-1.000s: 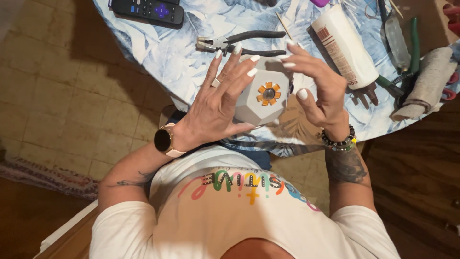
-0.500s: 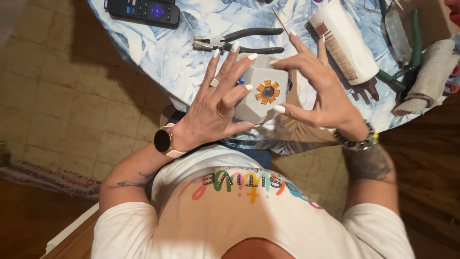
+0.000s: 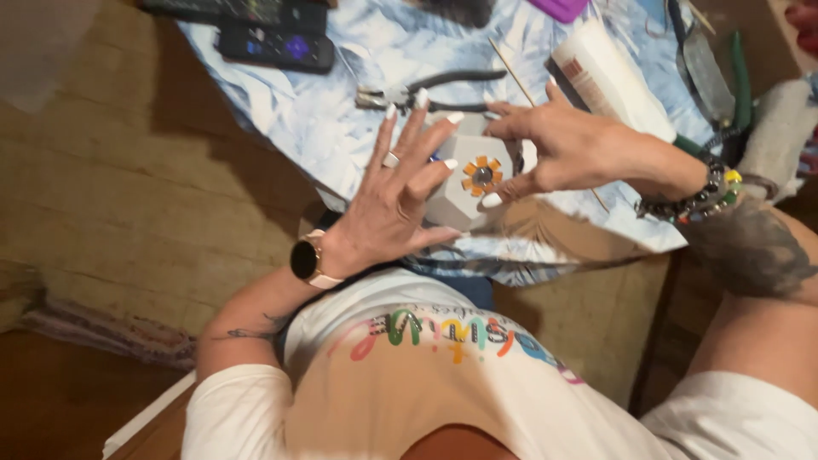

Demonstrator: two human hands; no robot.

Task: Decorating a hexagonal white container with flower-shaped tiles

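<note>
- Left hand [image 3: 394, 198]: wrist carries a watch [image 3: 305, 259]; fingers spread wide and nearly straight, palm and thumb pressed flat against the near-left side of the white block. It braces the block and does not curl round it.
- White block [image 3: 467, 183]: a small faceted white piece with an orange flower ornament [image 3: 482, 175] on its upper face, held up between both hands just over the near edge of the table. It looks rigid, light and smooth-sided, so likely to slip under flat pressure; the flat side faces appear the safest places to take hold, while the raised flower seems delicate and best left untouched.
- Right hand [image 3: 573, 146]: beaded bracelet at the wrist; partly closed, thumb tip at the flower's edge, fingers hooked over the block's far side.
- Table [image 3: 324, 128]: covered with a blue-and-white cloth.
- Pliers [image 3: 426, 94]: lying just beyond the fingertips.
- White tube [image 3: 613, 81]: beyond the right hand.
- Remote control [image 3: 274, 47]: dark, at the far left.
</note>
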